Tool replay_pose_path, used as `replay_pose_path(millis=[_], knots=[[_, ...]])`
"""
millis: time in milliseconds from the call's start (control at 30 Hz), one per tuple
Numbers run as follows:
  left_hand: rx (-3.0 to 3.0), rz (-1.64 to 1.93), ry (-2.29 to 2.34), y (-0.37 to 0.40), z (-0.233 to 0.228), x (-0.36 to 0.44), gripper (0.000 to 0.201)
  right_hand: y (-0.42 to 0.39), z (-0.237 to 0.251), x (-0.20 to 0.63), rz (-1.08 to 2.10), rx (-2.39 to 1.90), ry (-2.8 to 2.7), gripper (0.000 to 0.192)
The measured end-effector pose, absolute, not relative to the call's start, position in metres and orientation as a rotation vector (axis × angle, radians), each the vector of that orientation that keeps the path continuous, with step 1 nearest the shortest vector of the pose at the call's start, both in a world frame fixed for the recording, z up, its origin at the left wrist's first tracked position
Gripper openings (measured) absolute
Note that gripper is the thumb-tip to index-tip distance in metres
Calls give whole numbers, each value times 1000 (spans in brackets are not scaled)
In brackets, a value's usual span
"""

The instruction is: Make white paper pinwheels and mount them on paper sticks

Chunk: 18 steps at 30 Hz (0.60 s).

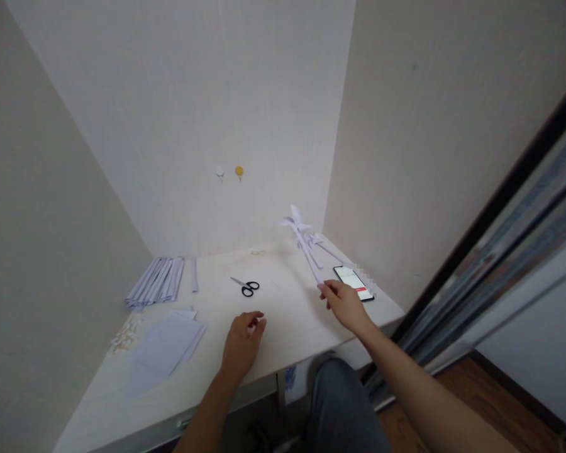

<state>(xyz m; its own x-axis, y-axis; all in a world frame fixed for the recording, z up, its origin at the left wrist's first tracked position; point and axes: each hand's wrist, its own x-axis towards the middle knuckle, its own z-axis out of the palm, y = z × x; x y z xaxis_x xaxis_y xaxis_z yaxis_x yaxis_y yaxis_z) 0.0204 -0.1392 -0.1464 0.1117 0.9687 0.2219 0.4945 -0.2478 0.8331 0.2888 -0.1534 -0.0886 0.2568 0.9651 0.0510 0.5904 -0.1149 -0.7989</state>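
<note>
- A paper pinwheel (298,228) on a long folded paper stem is held by the right hand (345,303); the lower end of the stem is pinched between the fingertips.
- The stem is tilted up and away to the left of the hand, so the pinwheel head is placed above the far right part of the desk (292,327), near the corner of the walls.
- The left hand (243,343) is rested on the desk with the fingers loosely curled; nothing is gripped by it.
- A pair of black-handled scissors (246,286) is laid flat on the desk, beyond the left hand and apart from it.
- A phone (353,282) with a lit screen is positioned just beyond the right hand, near the right edge of the desk.
- A bundle of folded paper strips (156,280) is stacked at the far left of the desk.
- Loose paper sheets (167,345) are spread to the left of the left hand, well apart from the pinwheel.
- Two small round hooks (229,171) are fixed to the back wall.
</note>
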Motion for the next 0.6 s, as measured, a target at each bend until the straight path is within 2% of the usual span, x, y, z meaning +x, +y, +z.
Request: replay_pose_path(millis=[267, 600], knots=[[2097, 888, 1531, -129, -159, 21, 24, -62, -55, 385, 425, -2339, -1315, 33], [2208, 788, 1577, -121, -165, 26, 23, -12, -87, 421, 413, -2578, -1311, 36]])
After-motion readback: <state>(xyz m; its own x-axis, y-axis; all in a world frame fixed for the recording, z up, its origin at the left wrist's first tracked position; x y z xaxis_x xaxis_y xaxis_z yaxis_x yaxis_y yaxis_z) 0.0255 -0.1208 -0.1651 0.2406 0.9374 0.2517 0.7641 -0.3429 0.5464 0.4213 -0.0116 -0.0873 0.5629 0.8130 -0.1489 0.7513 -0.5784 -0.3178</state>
